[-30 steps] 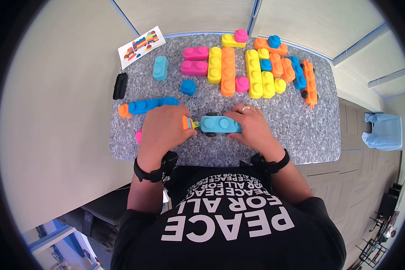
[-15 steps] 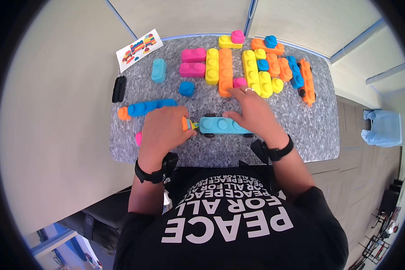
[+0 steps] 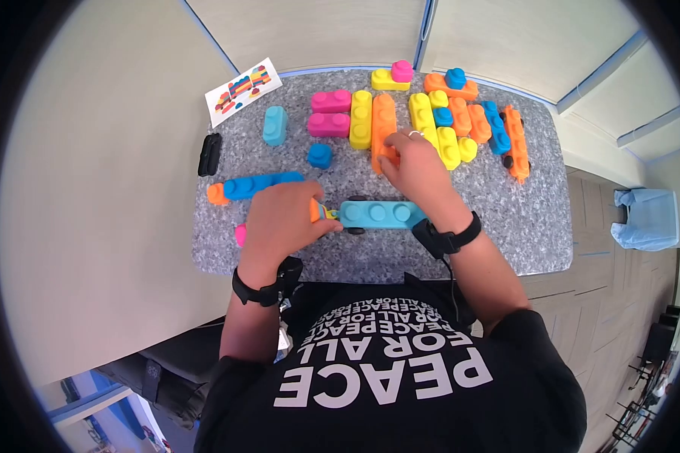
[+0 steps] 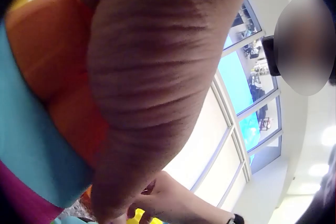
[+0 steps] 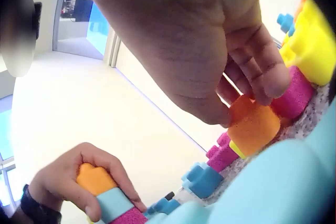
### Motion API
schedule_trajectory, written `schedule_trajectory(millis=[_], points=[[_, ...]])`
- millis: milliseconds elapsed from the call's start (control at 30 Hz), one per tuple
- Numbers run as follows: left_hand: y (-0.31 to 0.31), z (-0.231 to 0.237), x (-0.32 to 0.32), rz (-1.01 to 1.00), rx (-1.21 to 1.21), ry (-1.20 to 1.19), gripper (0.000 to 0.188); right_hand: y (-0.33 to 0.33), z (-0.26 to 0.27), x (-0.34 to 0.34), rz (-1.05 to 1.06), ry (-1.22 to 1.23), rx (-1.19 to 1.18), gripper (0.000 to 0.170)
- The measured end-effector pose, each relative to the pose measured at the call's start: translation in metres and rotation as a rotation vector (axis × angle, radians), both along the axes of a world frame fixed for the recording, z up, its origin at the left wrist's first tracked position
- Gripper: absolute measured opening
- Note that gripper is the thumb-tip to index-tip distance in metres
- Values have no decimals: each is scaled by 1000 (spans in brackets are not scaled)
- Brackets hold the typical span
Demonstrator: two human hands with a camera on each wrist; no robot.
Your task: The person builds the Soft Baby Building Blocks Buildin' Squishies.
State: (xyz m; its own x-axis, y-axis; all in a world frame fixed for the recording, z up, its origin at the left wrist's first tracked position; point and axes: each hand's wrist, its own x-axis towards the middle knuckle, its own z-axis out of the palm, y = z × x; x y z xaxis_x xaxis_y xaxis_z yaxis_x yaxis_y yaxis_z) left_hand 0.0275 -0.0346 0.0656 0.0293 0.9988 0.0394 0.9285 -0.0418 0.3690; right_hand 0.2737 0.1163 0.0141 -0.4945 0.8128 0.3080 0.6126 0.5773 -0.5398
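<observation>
The readable words stand on the black T-shirt (image 3: 389,424), nearer the person than both the left hand (image 3: 283,219) and the right hand (image 3: 421,172). In white capitals, upside down in the head view, its largest row, farthest from the hands, says PEACE. The next row toward the hands says FOR ALL, then come PEACE PEACE, run together, and smaller repeats. The rows closest to the hands are too tiny to read surely. On the card (image 3: 242,91) beyond the left hand, any lettering is too small to tell.
</observation>
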Motion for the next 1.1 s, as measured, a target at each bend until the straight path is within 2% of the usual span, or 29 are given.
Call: schedule_trajectory(millis=[100, 200, 300, 500, 600, 700, 800, 833, 1033, 1100], points=[[0, 13, 9, -80, 284, -54, 70, -18, 31, 19, -12, 171, 55, 23], [-8, 22, 19, -120, 557, -117, 71, -40, 55, 53, -61, 305, -18, 25], [-14, 29, 32, -160, 632, -140, 68, -62, 66, 84, -84, 486, -265, 28], [-8, 40, 50, -226, 404, 55, 70, -74, 47, 117, 89, 489, -301, 34], [-9, 11, 53, -233, 249, 53, 62, -77, 30, 114, 97, 468, -312, 32], [-7, 5, 62, -200, 260, 158, 47, -78, 14, 111, 111, 429, -292, 33], [-2, -10, 66, -214, 226, 401, 31, -77, 2, 108, 152, 312, -169, 37], [-1, -13, 68, -211, 231, 415, 29, -77, 0, 107, 167, 264, -111, 39], [7, -22, 76, -213, 186, 438, 17, -84, -2, 105, 179, 146, -155, 66], [6, -19, 82, -187, 145, 449, 13, -85, -6, 105, 167, 151, -161, 65]])
